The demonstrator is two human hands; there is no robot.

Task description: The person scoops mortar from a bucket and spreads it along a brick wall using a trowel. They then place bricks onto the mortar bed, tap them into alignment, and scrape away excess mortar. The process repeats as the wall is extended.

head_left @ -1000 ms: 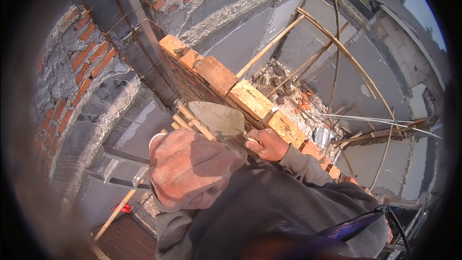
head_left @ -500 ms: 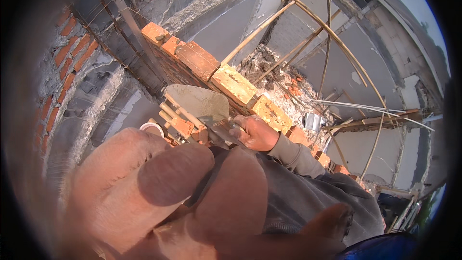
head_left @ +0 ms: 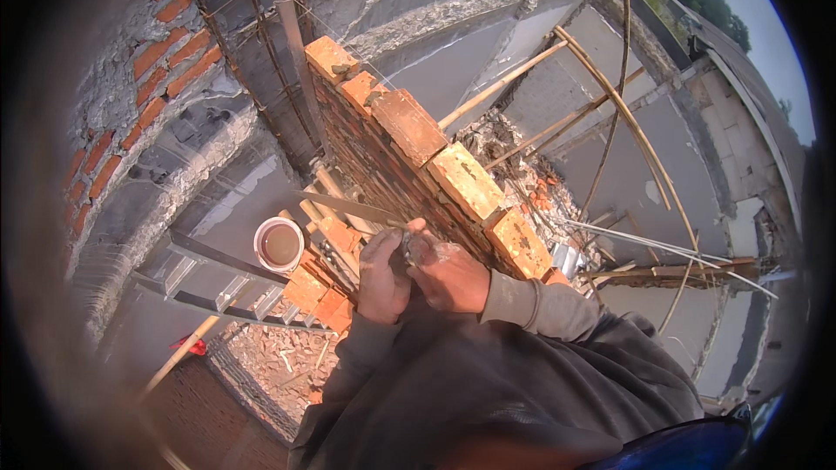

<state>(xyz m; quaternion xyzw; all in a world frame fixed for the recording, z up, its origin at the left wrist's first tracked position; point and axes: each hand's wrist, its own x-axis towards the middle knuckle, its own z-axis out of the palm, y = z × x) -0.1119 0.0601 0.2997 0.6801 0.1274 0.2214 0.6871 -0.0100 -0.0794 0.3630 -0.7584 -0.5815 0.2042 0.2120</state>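
Observation:
In front of my chest my two hands meet beside the brick wall [head_left: 387, 165]. My right hand [head_left: 453, 277] is closed around a trowel; its thin metal blade [head_left: 353, 208] shows nearly edge-on and points to the far left. Against it, my left hand [head_left: 381, 283] has its fingers curled in. Something grey lies between the hands, too hidden to name. Along the wall top runs a row of bricks; a sunlit brick [head_left: 468, 178] and a pitted brick [head_left: 520, 244] are nearest my right hand.
Left of my hands stands a bucket [head_left: 259, 248] of brownish liquid, near stacked bricks [head_left: 318, 296] and bamboo poles [head_left: 331, 184]. A metal ladder [head_left: 231, 292] lies below it. Beyond the wall are rubble [head_left: 544, 187] and leaning bamboo [head_left: 623, 109]. A string crosses the wall's far end.
My left hand has moved from close before the camera down to my right hand. The trowel blade has turned from its broad face to edge-on. The view has shifted, showing the bucket and ladder.

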